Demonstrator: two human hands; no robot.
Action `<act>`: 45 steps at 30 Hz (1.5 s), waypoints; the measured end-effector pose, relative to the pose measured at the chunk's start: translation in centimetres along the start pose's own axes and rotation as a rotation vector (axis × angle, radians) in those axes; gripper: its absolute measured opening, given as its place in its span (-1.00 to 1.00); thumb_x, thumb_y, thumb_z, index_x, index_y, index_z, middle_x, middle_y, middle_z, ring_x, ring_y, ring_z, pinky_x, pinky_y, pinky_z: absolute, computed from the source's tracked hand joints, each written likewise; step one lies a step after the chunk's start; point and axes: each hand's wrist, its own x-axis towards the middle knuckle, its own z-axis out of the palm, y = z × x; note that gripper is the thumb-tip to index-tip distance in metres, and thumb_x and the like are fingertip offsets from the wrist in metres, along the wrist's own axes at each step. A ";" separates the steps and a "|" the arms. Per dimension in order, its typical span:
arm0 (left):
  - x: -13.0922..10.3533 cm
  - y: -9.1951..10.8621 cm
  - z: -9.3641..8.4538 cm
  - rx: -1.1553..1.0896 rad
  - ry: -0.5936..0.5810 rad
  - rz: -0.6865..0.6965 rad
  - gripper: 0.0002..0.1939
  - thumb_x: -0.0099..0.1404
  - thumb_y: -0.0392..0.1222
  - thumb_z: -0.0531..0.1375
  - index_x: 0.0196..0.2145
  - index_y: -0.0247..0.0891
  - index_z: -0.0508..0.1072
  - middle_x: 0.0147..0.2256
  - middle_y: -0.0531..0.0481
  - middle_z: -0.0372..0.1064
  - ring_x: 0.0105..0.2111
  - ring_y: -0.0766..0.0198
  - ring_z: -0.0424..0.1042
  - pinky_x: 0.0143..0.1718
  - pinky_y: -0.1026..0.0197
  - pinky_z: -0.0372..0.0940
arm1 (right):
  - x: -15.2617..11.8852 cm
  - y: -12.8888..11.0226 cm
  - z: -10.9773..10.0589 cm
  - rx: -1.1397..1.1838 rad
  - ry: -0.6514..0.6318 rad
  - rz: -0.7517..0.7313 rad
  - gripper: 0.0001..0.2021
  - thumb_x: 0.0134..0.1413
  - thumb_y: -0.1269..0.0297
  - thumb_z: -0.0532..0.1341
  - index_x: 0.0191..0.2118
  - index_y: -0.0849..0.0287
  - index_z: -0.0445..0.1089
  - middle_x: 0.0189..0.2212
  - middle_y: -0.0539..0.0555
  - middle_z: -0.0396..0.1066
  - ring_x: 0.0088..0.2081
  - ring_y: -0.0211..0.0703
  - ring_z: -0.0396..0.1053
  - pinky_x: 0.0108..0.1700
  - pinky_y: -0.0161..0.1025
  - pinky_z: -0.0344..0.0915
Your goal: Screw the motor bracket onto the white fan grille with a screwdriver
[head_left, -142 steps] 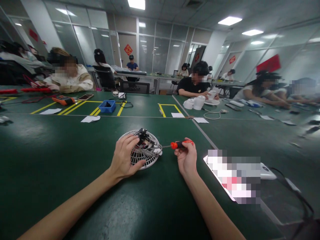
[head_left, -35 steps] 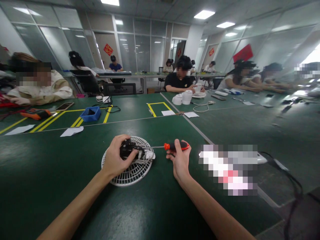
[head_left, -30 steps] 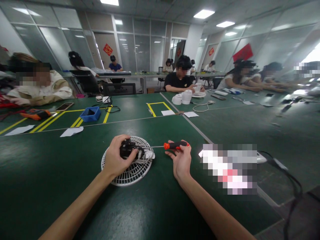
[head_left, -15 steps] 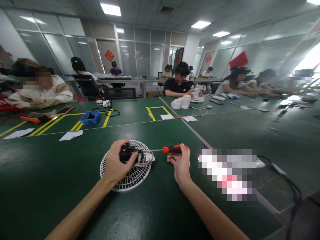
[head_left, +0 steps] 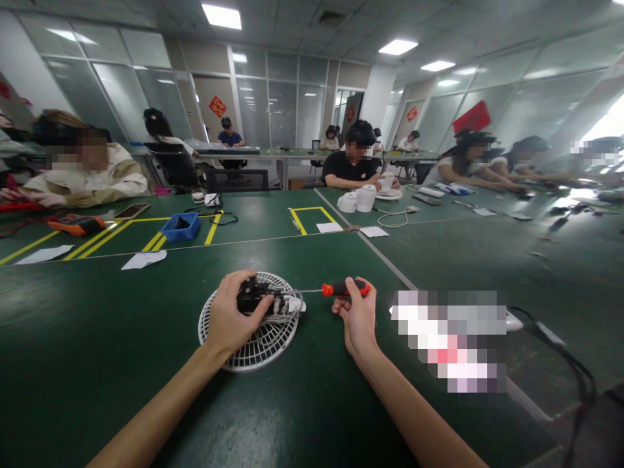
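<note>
A round white fan grille lies on the green table in front of me. On top of it sits a black motor unit with white wires and a white end piece at its right. My left hand is wrapped round the motor's left side, thumb in front. In my right hand is a red and black screwdriver, held level by its handle. Its shaft points left and reaches the motor unit; the tip is too small to make out.
Farther off stand a blue bin, an orange and black meter, a phone and white round parts. A blurred-out bright object lies at the right. Several people sit around the tables.
The view has shifted slightly, so everything sits a little farther right. The fingers of my right hand have moved on the screwdriver's handle. My left hand keeps its hold on the motor unit.
</note>
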 end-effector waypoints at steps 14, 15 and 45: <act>0.3 0.3 -0.1 -0.009 0.009 0.016 -0.59 0.27 -0.05 0.32 0.01 -0.19 0.36 -0.06 -0.11 0.43 -0.05 0.07 0.46 0.04 -0.07 0.43 | -0.3 -0.9 0.2 -0.004 -0.041 -0.038 -0.34 -0.18 0.19 0.47 0.03 0.03 0.15 -0.47 -0.20 0.39 -0.57 -0.29 0.40 -0.50 -0.35 0.34; 0.3 0.3 -0.1 -0.008 0.009 0.011 -0.59 0.26 -0.05 0.32 0.01 -0.19 0.36 -0.06 -0.11 0.42 -0.05 0.07 0.46 0.04 -0.07 0.42 | -0.2 -0.9 0.3 -0.012 -0.045 -0.033 -0.33 -0.18 0.17 0.47 0.04 0.03 0.14 -0.47 -0.20 0.40 -0.57 -0.28 0.41 -0.51 -0.34 0.34; -0.1 0.0 0.2 0.008 0.028 0.005 -0.55 0.27 -0.04 0.34 0.05 -0.21 0.37 -0.04 -0.12 0.43 -0.04 0.06 0.46 0.06 -0.07 0.41 | 0.1 -1.2 -0.1 0.096 -0.057 0.021 -0.58 -0.17 0.27 0.31 -0.10 0.09 0.30 -0.30 -0.04 0.47 -0.22 -0.11 0.53 -0.26 -0.15 0.58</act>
